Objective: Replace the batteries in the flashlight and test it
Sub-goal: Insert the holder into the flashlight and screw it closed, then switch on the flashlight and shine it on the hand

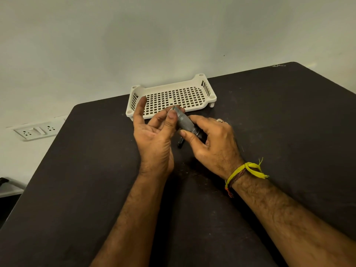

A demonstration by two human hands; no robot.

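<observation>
Gripping grey flashlight [186,123] in right hand [211,140], fingers [189,137] curling round its lower barrel, thumb lying along near side. Holding flashlight tilted above dark counter [279,122], just in front of white basket [209,97], upper end pointing toward basket. Pinching flashlight's upper end with left hand [154,132], thumb and middle fingers closing on tip, index finger sticking up straight and overlapping basket's left front corner. Cannot tell whether cap or battery is sitting at that tip; too small and hidden by fingertips. Lying on counter directly below flashlight, between both hands: small dark cylinder, looking like a battery [180,143], partly hidden. Sitting empty near counter's far edge against wall: basket, perforated floor showing. Wearing yellow thread [248,168] on right wrist, ring on right hand. Showing at far left of basket, on wall: white socket plate [36,131].
</observation>
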